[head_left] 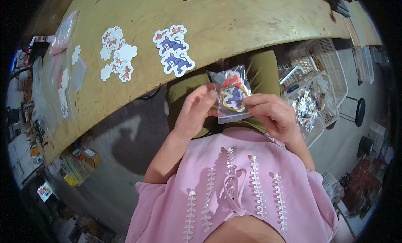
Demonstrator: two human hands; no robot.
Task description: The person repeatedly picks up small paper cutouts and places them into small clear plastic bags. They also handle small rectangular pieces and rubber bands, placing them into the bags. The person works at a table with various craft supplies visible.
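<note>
Pink fabric of a trimmed blouse (234,188) is filling the lower part of the head view as a seated person is working a small clear plastic bag (231,95) just above the lap, below the near edge of a wooden table (234,21). The left hand (193,110) is pinching the bag's left edge, fingers curled closed on the plastic. The right hand (274,113) is gripping the bag's right side, thumb and forefinger pressing on it near a die-cut cartoon sticker (234,94) that is sitting inside the bag; a blue-grey cat figure with a yellow ring and a red patch is showing through the film. The bag is tilting slightly, its upper end pointing toward the table edge, and is hanging over olive-green trousers (264,71).

On the tabletop, well apart from the hands, two blue cat stickers (175,52) are lying face up beside each other, with smaller orange-figure stickers touching them at the top. To their left, a loose cluster of white-edged stickers (117,54) is overlapping in a heap. Farther left, clear plastic sleeves (63,75) are lying along the table's edge.

At the person's right, a white wire basket (312,81) is standing on the floor, holding a pile of packed shiny bags (307,109). A black stool (359,111) is standing beyond it.
</note>
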